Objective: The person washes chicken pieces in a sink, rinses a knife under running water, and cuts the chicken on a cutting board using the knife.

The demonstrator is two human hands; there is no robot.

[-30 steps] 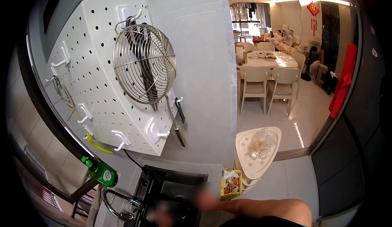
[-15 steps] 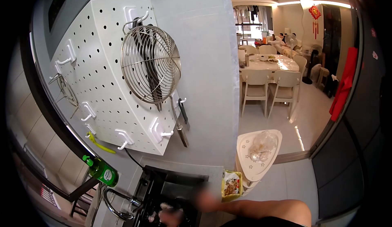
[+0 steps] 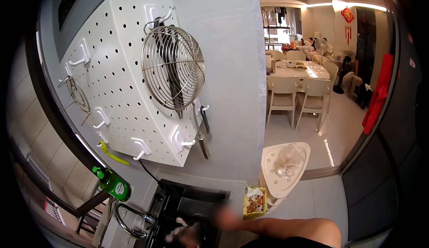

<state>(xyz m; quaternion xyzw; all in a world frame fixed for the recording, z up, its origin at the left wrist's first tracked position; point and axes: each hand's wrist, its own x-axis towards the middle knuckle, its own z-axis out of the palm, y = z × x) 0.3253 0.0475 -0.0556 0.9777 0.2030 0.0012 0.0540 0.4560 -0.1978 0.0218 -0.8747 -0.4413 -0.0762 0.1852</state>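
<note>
My right hand (image 3: 227, 217) is blurred over the right edge of the black sink (image 3: 196, 193), its forearm reaching in from the lower right. Its fingers are smeared and I cannot make out what they hold. Low in the sink is my left hand (image 3: 188, 238), also blurred and partly cut off by the bottom edge. Pale pinkish pieces (image 3: 175, 231) lie beside it in the basin. The chrome faucet (image 3: 123, 221) curves at the sink's left side.
A green soap bottle (image 3: 115, 185) stands left of the sink. A strainer (image 3: 173, 67) hangs from the white pegboard (image 3: 129, 38). Right of the sink are a yellow-rimmed bin (image 3: 255, 201) and a cart (image 3: 279, 185) with a plastic bag. Beyond stands a dining table (image 3: 295, 71).
The view has shifted slightly, so the wall items appear farther right. My left hand has moved a little right and down, and pale pieces show beside it. My right hand has hardly moved.
</note>
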